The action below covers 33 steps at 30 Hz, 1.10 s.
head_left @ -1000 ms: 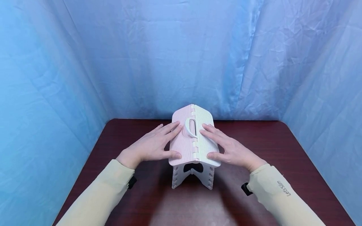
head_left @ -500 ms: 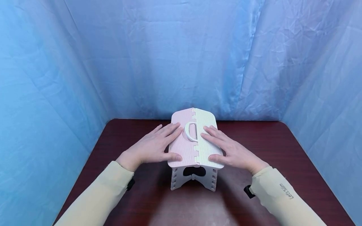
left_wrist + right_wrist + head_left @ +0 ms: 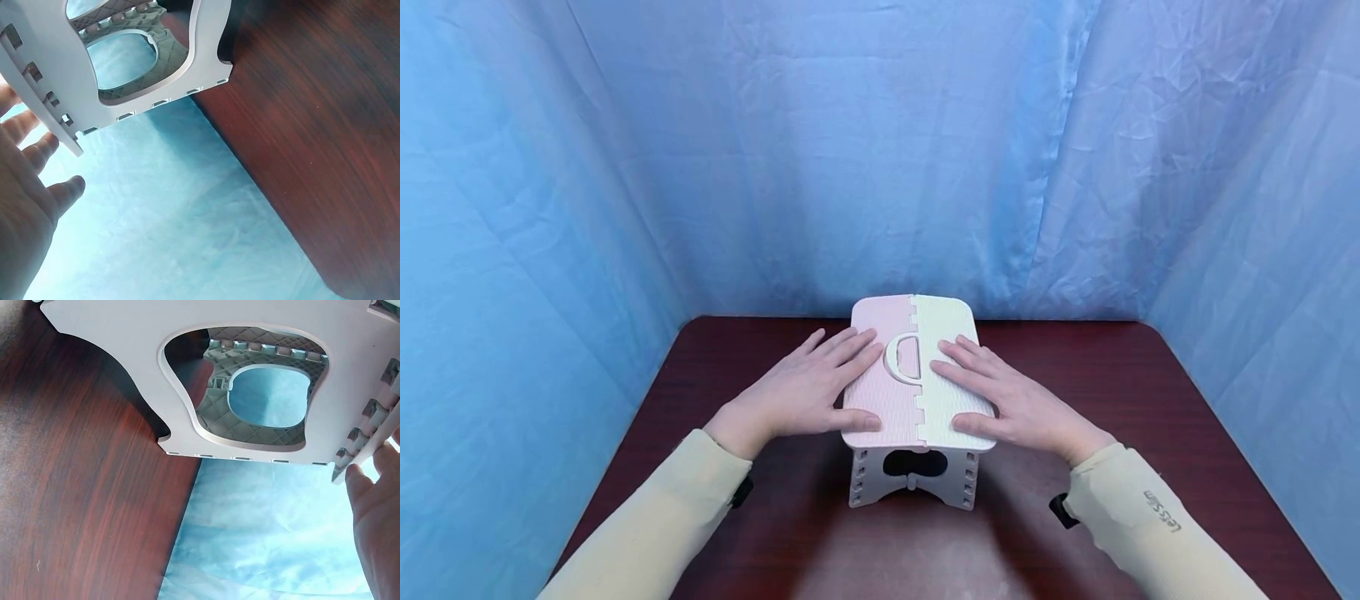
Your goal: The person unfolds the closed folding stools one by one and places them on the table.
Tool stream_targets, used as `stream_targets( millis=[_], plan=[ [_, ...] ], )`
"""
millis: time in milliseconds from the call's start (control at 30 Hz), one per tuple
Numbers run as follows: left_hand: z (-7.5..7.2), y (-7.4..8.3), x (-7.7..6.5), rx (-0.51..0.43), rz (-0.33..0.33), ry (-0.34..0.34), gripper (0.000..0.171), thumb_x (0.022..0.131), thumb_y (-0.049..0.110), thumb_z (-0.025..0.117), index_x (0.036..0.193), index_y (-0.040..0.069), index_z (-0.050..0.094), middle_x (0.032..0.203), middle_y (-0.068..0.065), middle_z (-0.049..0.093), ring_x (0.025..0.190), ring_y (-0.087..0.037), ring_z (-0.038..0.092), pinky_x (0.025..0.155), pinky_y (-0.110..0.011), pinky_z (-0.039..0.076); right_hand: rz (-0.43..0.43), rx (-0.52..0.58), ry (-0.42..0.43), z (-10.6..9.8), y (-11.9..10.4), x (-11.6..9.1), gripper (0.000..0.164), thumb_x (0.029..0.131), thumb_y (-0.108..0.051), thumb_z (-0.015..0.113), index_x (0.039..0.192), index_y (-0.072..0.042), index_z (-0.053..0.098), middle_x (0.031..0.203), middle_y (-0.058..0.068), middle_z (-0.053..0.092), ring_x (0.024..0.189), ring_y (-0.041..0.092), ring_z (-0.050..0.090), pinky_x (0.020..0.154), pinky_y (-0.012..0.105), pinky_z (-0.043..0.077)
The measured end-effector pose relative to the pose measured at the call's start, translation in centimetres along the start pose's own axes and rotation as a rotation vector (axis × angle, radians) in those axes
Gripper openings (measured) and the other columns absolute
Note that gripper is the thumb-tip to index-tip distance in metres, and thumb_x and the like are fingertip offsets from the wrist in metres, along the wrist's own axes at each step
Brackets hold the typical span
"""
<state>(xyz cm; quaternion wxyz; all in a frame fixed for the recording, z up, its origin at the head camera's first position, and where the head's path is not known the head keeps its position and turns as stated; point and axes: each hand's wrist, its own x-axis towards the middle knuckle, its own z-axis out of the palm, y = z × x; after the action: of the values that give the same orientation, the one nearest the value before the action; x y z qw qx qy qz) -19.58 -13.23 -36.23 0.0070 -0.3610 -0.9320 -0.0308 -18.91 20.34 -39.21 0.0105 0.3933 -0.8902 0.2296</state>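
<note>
A folding step stool (image 3: 891, 421) stands on its legs at the middle of the table, its top nearly flat. One half of the top is pale pink, the other white, and a white carry handle (image 3: 891, 360) lies along the seam. My left hand (image 3: 801, 387) rests with spread fingers on the pink half. On the white half, my right hand (image 3: 1011, 396) lies the same way, fingers straight. Both wrist views look in under the top, at the grey-white leg panels (image 3: 144, 112) with their large cut-outs; there the hands' fingers (image 3: 359, 487) show at the top's edge.
The dark red wooden table (image 3: 1075, 375) has rounded far corners. Light blue curtains (image 3: 880, 150) hang behind it and on both sides. Black straps (image 3: 1063, 510) show under the cream sleeves (image 3: 1138, 508).
The stool's top has flattened from a peaked roof shape to nearly level, and its legs have spread apart. Both hands have stayed on the top, the right one shifting slightly outward.
</note>
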Motion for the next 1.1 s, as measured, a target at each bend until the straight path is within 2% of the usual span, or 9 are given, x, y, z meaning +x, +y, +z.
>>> stream_targets(
  millis=[267, 400, 833, 1100],
  plan=[
    [-0.44, 0.18, -0.06, 0.058, 0.017, 0.004, 0.098, 0.089, 0.084, 0.042, 0.162, 0.02, 0.029, 0.168, -0.005, 0.027, 0.155, -0.027, 0.024, 0.125, -0.055, 0.021, 0.005, -0.093, -0.029, -0.42, -0.43, 0.09, 0.071, 0.098, -0.053, 0.062, 0.16, -0.031, 0.036, 0.169, -0.002, 0.024, 0.157, 0.028, 0.018, 0.127, 0.045, 0.017],
    [-0.51, 0.13, -0.05, 0.068, 0.022, 0.005, 0.098, 0.089, 0.085, 0.042, 0.162, 0.02, 0.03, 0.168, -0.005, 0.028, 0.154, -0.027, 0.025, 0.125, -0.054, 0.022, 0.009, -0.095, -0.035, -0.61, -0.66, 0.18, 0.071, 0.098, -0.053, 0.063, 0.16, -0.031, 0.036, 0.169, -0.003, 0.024, 0.157, 0.028, 0.018, 0.127, 0.045, 0.017],
    [-0.45, 0.31, -0.07, 0.046, 0.008, 0.0, 0.097, 0.09, 0.083, 0.044, 0.162, 0.02, 0.03, 0.168, -0.005, 0.026, 0.155, -0.027, 0.023, 0.124, -0.056, 0.022, 0.01, -0.091, -0.036, -0.52, -0.63, 0.08, 0.07, 0.098, -0.052, 0.062, 0.16, -0.03, 0.036, 0.169, -0.001, 0.025, 0.156, 0.03, 0.018, 0.127, 0.045, 0.017],
    [-0.7, 0.4, -0.03, 0.039, -0.001, -0.019, 0.098, 0.089, 0.083, 0.044, 0.163, 0.021, 0.029, 0.169, -0.004, 0.025, 0.155, -0.026, 0.023, 0.124, -0.056, 0.022, 0.006, -0.125, -0.046, -0.8, -0.68, 0.22, 0.072, 0.098, -0.054, 0.062, 0.16, -0.03, 0.036, 0.169, -0.001, 0.025, 0.156, 0.029, 0.02, 0.126, 0.05, 0.019]
  ],
)
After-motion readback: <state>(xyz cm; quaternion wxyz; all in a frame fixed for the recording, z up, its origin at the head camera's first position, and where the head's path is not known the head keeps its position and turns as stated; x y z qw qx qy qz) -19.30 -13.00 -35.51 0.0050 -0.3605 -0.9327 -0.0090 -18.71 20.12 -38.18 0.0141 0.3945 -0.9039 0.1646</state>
